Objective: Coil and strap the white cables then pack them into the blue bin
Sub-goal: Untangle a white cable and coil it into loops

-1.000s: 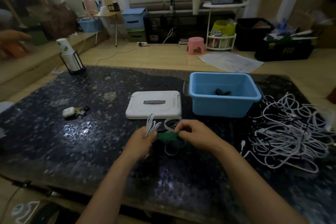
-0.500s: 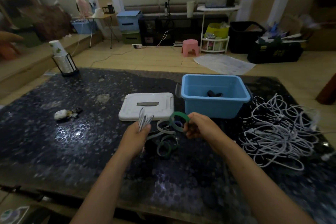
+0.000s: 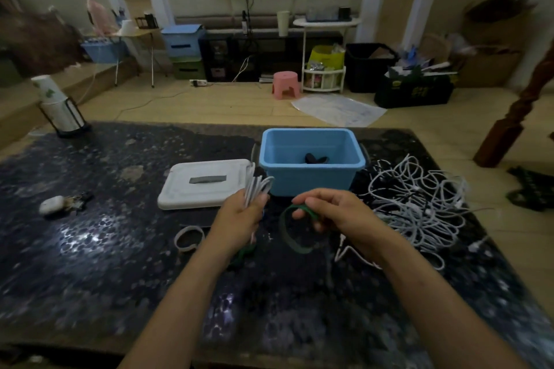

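My left hand [image 3: 239, 216] grips a coiled white cable [image 3: 256, 189], whose loops stick up above the fist. My right hand [image 3: 326, 210] pinches a green strap [image 3: 292, 237] that hangs in a loop below the fingers, a little right of the coil. The blue bin [image 3: 311, 159] stands just behind both hands with a dark item inside. A tangled heap of white cables [image 3: 419, 201] lies on the table to the right. Another green strap [image 3: 244, 252] and a white strap [image 3: 189, 238] lie on the table near my left wrist.
The bin's white lid [image 3: 207, 183] lies flat left of the bin. An earbud case with keys [image 3: 57, 204] sits at the left, and a stack of paper cups in a black holder [image 3: 57, 108] stands at the far left corner. A wooden post [image 3: 512, 117] rises at the right.
My right hand has lifted the green strap away from the pile and lowered it beside the coil. The white strap now lies on the table. The camera view shifted slightly.
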Motion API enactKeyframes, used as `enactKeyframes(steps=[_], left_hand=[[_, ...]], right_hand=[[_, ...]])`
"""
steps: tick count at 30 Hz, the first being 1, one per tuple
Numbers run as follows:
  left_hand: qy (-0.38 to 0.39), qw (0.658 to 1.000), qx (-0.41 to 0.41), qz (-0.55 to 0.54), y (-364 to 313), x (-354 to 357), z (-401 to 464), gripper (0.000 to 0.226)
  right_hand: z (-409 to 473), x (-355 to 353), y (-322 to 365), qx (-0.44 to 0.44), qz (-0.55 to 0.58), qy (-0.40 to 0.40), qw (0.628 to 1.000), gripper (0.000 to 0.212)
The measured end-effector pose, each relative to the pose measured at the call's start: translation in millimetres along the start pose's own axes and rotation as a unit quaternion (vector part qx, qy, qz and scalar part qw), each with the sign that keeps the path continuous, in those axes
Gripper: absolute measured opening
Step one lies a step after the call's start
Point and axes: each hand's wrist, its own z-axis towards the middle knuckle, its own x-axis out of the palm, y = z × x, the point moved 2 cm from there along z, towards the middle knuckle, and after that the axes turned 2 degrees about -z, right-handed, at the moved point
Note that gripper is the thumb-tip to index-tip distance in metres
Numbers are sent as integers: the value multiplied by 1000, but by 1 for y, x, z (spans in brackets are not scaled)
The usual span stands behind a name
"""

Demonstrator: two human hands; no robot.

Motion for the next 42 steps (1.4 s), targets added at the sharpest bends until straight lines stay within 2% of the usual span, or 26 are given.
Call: enactKeyframes(steps=[5, 9, 13, 17, 19, 21, 26, 32, 34, 37, 39, 42], left_hand=[[44, 998, 28, -30, -16, 39, 1, 21], [70, 997, 43, -4, -21, 57, -1, 27], [75, 995, 63, 27, -18, 61, -4, 22], [85, 990, 82, 81, -14, 67, -6, 15], [84, 989, 90, 86, -12, 66, -8, 22], [69, 990, 88, 89, -10, 61, -11, 31], [51, 991, 81, 91, -7, 52, -11, 16], [58, 993, 51, 84, -3, 47, -7, 18], [64, 994, 47, 81, -4, 45, -8, 22], [84, 993, 52, 62, -6, 42, -8, 29], [104, 992, 58, 51, -10, 41, -9, 23], [138, 984, 85, 75, -17, 43, -14, 17]], right_hand=[[-18, -22, -1, -13, 62, -3, 998, 23], [-25, -32, 3, -24, 33, -67, 997, 17], [-29, -32, 3, -47, -10, -123, 991, 8], [-31, -29, 3, -97, -135, -184, 969, 13], [-30, -25, 4, -132, -218, -206, 945, 14], [-29, -20, 5, -142, -252, -210, 934, 14], [-28, -8, 7, -101, -77, -150, 980, 18], [-25, 0, 10, -93, -3, -141, 986, 20], [-25, 2, 11, -87, 22, -113, 990, 15], [-24, 8, 11, -94, 39, -52, 993, 20], [-23, 14, 11, -90, 54, -26, 994, 18], [-20, 20, 8, -95, 24, -50, 994, 9]])
